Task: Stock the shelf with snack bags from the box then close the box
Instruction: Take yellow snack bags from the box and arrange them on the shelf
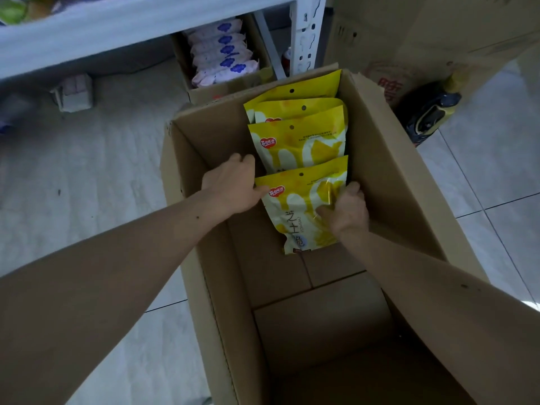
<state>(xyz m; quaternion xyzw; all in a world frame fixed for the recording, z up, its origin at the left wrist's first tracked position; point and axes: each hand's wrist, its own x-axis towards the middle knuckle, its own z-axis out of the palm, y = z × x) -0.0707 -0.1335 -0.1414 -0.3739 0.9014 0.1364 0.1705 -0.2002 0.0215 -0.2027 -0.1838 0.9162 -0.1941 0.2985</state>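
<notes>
Now both hands in box: left hand, right hand gripping nearest bag

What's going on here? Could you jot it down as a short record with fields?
container: open cardboard box on a tiled floor
contents: four yellow snack bags in a row along its right side
left hand: on the left edge of the nearest bag
right hand: gripping that bag's right edge
behind: smaller box of white-and-blue packets under a shelf
</notes>
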